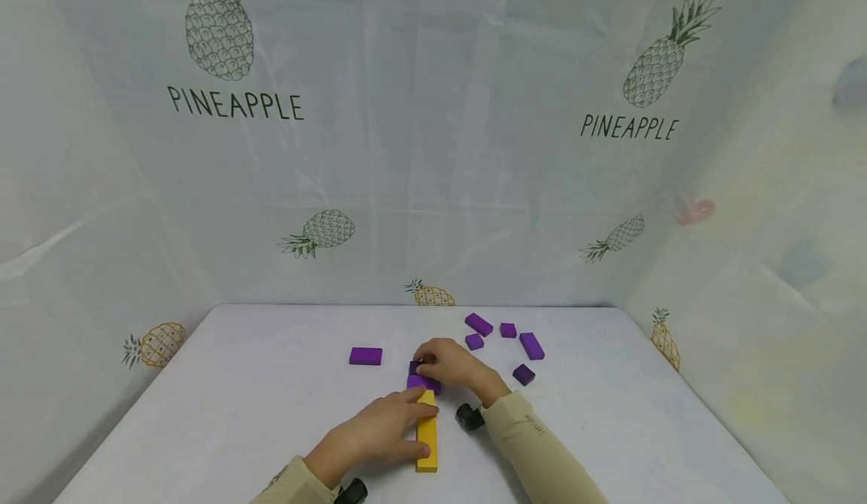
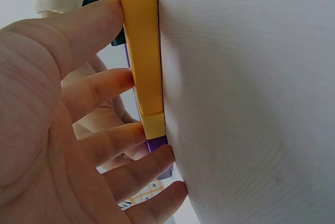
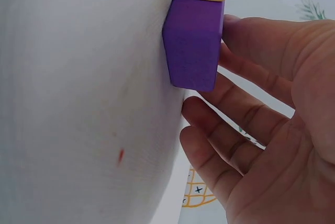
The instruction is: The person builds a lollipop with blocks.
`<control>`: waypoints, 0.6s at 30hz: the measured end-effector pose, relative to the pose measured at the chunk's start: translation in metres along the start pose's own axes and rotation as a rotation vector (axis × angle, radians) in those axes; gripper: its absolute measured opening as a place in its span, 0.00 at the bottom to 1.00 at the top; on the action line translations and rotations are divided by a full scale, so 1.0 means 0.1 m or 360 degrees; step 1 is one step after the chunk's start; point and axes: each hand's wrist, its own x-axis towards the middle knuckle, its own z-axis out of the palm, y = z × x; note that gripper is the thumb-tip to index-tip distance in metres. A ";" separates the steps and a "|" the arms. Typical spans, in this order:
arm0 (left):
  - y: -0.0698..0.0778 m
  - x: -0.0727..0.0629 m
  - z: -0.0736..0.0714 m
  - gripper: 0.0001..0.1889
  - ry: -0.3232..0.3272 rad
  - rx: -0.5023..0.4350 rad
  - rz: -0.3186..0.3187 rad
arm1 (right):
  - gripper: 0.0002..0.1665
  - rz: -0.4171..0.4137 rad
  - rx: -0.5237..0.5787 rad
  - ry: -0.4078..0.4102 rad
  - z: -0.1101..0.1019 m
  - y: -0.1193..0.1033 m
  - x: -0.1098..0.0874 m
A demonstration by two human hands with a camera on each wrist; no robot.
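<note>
Yellow bar [image 1: 427, 430] touched by spread left grip [image 1: 381, 427]

A long, rectangular yellow block [image 1: 427, 432], apparently painted wood, shows a smooth finish with a soft satin sheen. At its twelve o'clock, a rectangular purple block [image 3: 192, 46] looks matt, its painted face faintly mottled (the wrist view shows this best). Between one and two o'clock, small purple blocks [image 1: 531, 347] share the same smooth, painted look. Beneath them, a white table surface [image 1: 203, 421] appears matt and finely ribbed, like woven cloth. At three o'clock, a beige sleeve [image 1: 542, 451] is soft, dull cloth. Toward twelve o'clock, a pale, pineapple-printed curtain [image 1: 433, 150] hangs thin, creased and faintly glossy, like plastic sheeting.
</note>
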 end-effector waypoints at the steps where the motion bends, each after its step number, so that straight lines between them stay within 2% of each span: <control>1: 0.00 0.00 0.00 0.29 0.0004 0.0000 0.0002 | 0.10 -0.0001 -0.0007 0.0000 0.00 0.00 0.00; 18: 0.02 -0.01 -0.02 0.29 0.0003 -0.0005 0.0001 | 0.11 0.0017 -0.0009 -0.0006 0.00 -0.03 -0.01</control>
